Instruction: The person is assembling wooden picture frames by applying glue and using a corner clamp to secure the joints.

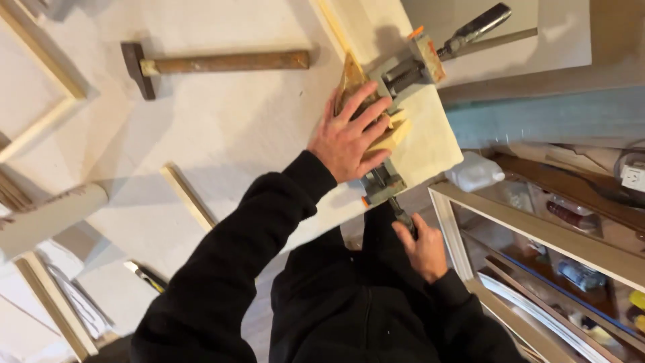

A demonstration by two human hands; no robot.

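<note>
Left hand lies flat, fingers spread, on a wood block, partly hiding it. Right hand grips the clamp handle below the bench edge; handle mostly hidden.

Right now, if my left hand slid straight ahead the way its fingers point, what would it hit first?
The left hand lies on pale wooden pieces, fingers pointing up-right. First in that line is probably the grey metal clamp with orange tips just past the fingertips, though depth is unclear.

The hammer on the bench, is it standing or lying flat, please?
Lying flat: the hammer rests on its side on the workbench, untouched.
</note>
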